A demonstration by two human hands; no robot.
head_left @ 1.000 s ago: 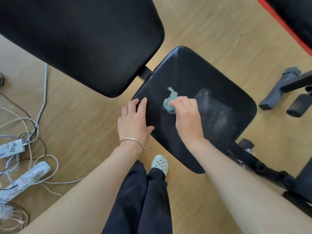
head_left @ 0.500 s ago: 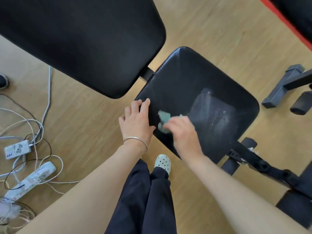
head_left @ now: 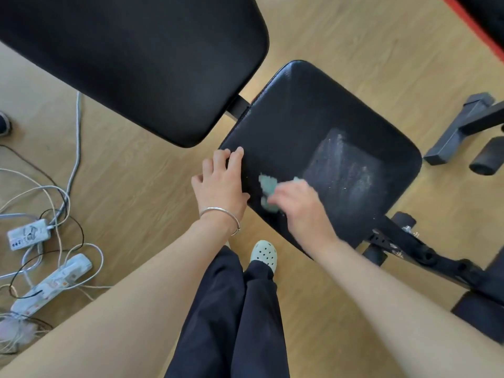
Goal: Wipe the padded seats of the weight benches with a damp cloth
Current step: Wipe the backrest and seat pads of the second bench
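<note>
Cloth on seat near its left edge, backrest behind-left of seat, power strips on floor far left, shoe before seat.

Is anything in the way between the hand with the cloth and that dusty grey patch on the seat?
Nothing visible is. The right hand presses the green cloth on the seat pad, and only bare black padding lies between it and the dusty patch. The left hand rests on the opposite edge.
</note>
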